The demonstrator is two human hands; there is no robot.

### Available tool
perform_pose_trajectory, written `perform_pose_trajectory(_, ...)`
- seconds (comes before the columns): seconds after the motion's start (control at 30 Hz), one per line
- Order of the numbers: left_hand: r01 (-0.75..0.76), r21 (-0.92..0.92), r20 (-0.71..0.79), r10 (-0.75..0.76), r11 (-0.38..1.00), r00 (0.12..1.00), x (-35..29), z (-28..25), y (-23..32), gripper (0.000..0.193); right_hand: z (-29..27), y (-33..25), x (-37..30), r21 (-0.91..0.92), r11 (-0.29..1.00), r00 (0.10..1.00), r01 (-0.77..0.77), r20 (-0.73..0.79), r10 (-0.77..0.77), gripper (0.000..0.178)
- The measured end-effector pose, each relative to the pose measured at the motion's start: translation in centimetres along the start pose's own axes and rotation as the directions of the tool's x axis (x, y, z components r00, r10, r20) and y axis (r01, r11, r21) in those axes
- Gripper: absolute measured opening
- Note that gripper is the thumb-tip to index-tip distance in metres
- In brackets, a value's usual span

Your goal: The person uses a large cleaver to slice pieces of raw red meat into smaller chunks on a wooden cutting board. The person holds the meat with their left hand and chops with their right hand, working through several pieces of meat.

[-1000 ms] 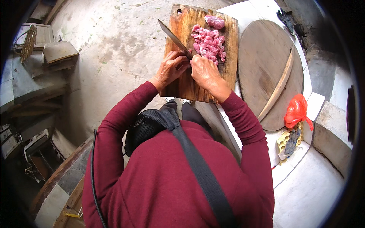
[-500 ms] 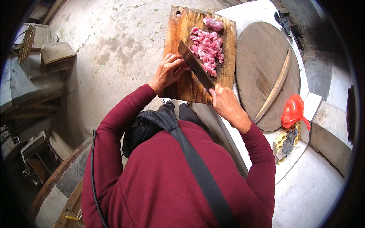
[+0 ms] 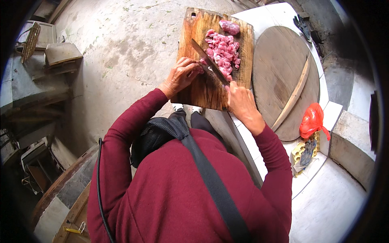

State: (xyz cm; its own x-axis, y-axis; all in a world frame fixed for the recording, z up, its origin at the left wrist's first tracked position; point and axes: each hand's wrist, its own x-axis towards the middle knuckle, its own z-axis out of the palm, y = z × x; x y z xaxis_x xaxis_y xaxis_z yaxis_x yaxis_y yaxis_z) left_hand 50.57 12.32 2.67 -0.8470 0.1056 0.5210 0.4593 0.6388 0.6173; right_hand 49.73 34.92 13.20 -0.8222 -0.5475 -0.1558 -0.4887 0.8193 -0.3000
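A wooden cutting board point(image 3: 191, 28) lies in front of me, with a heap of cut pink meat point(image 3: 223, 50) on it and a larger uncut piece of meat point(image 3: 229, 27) beyond the heap. My right hand point(image 3: 242, 102) is closed round the handle of a cleaver point(image 3: 210, 62), whose dark blade slants up and left along the heap's near left side. Close to the blade's left side, my left hand point(image 3: 182, 75) has its fingers curled on a small piece of meat point(image 3: 199, 69), mostly hidden by the fingertips.
A round wooden lid point(image 3: 279, 77) with a long curved handle rests on the white tiled ledge to the right. Nearer stand a red plastic bag point(image 3: 312, 120) and a yellow egg tray point(image 3: 300, 153). Dark gloves point(image 3: 302, 26) lie at the far right. Old wooden furniture point(image 3: 60, 54) stands left.
The cleaver has shifted slightly and its blade now looks narrower, turned more on edge. Meat now shows at my left fingertips. The whole view has moved a little.
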Motion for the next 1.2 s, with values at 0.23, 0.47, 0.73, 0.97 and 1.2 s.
perform_pose_trajectory(0.23, -0.017, -0.022, 0.019, 0.017, 1.000, 1.000, -0.3, 0.1, -0.2, 0.013, -0.2, -0.5, -1.4, 0.122, 0.992, 0.999, 0.020, 0.047, -0.026, 0.022)
perform_pose_trajectory(0.47, 0.007, -0.013, 0.047, -0.006, 1.000, 0.999, -0.5, 0.3, 0.0, 0.012, 3.2, -2.1, 5.5, 0.160, 0.983, 0.995, 0.095, -0.057, -0.087, 0.021)
perform_pose_trajectory(0.73, -0.006, 0.006, 0.044, 0.005, 1.000, 0.999, -0.4, -0.2, 0.0, 0.012, 0.1, 0.4, 0.0, 0.017, 0.999, 0.999, -0.031, 0.027, 0.031, 0.018)
perform_pose_trajectory(0.97, 0.013, 0.008, 0.041, -0.014, 1.000, 0.999, -0.7, -0.2, 0.1, 0.009, -1.0, -0.1, -1.2, 0.162, 0.985, 0.995, 0.065, 0.059, -0.076, 0.023)
perform_pose_trajectory(1.2, -0.043, 0.018, 0.068, 0.042, 0.999, 0.997, -1.0, 0.3, -0.6, 0.011, 3.6, -1.7, 5.6, 0.184, 0.971, 0.985, 0.154, -0.101, -0.137, 0.020)
